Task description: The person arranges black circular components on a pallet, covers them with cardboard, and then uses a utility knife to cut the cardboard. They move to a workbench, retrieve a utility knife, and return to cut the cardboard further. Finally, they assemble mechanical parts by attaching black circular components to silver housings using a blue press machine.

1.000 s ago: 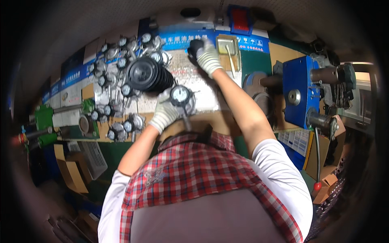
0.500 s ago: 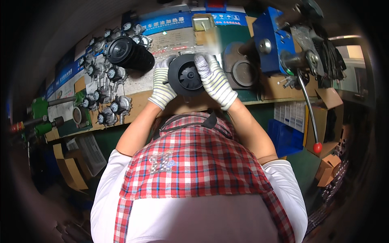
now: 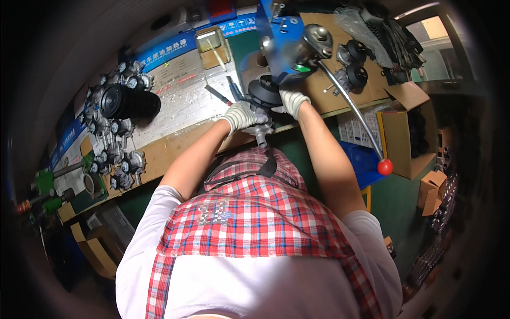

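A round black fan wheel (image 3: pixel 265 92) sits beneath the head of a blue press (image 3: pixel 287 56), with a grey metal pump-like body (image 3: pixel 261 131) below its near side. My left hand (image 3: pixel 242 116), in a striped white glove, closes around that metal body just left of the wheel. On the other side my gloved right hand (image 3: pixel 292 103) grips the wheel's right edge, its fingertips partly hidden. Pliers with blue handles (image 3: pixel 234 88) and a thin dark tool (image 3: pixel 215 94) lie just beyond my left hand.
Several metal assemblies with round gauge-like faces (image 3: pixel 121 127) crowd the bench at left, beside a stack of black wheels (image 3: pixel 130 102). The press lever ends in a red knob (image 3: pixel 385 167). Assemblies with black wheels (image 3: pixel 357 76) stand right of the press. An open carton (image 3: pixel 406 135) is at right.
My view has swung right. The black wheel, earlier between both hands over the bench, is now under the press. My left hand has moved to the metal body, and my right stays at the wheel.
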A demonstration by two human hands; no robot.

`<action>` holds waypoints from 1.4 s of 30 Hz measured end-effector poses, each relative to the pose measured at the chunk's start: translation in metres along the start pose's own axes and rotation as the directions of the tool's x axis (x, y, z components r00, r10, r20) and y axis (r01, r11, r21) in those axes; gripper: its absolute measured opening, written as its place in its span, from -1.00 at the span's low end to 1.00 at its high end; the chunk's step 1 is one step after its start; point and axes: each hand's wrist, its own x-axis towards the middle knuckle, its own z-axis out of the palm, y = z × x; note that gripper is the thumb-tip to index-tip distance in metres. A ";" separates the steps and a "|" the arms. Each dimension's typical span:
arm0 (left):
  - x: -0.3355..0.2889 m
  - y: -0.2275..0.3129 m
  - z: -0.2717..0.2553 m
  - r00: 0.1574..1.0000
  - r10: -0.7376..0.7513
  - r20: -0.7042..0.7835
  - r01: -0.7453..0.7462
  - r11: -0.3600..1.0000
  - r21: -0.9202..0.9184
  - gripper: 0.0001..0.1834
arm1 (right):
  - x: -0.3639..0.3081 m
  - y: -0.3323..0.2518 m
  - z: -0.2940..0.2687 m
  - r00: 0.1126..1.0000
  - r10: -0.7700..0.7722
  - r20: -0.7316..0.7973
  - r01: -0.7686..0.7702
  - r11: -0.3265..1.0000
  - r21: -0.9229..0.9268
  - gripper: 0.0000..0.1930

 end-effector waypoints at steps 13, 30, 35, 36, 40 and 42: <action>0.125 -0.022 0.035 0.846 0.186 -0.499 -0.512 0.542 -0.667 -0.30 | 0.050 0.029 -0.015 0.969 -0.150 -0.196 0.087 0.950 -0.299 -0.52; 0.042 0.064 -0.032 0.813 0.214 -0.542 -0.195 0.976 0.093 0.08 | 0.082 0.079 -0.016 0.973 -0.215 -0.080 0.117 0.767 -0.631 -0.45; 0.046 0.046 -0.017 0.715 0.226 -0.662 -0.124 0.972 0.198 0.01 | -0.064 -0.010 -0.123 0.987 0.150 0.065 -0.161 0.827 0.538 -0.38; 0.052 0.044 -0.016 0.723 0.217 -0.656 -0.129 0.975 0.181 -0.02 | -0.099 -0.019 -0.157 0.972 0.118 0.204 -0.208 0.838 0.504 -0.39; 0.047 0.049 -0.015 0.695 0.229 -0.681 -0.129 0.972 0.195 -0.10 | -0.208 -0.046 -0.188 0.962 0.110 0.251 -0.155 0.973 0.171 -0.51; 0.047 0.051 -0.013 0.700 0.181 -0.691 -0.071 0.980 0.185 -0.10 | -0.212 -0.039 -0.177 0.971 0.182 0.157 -0.168 0.981 -0.096 -0.56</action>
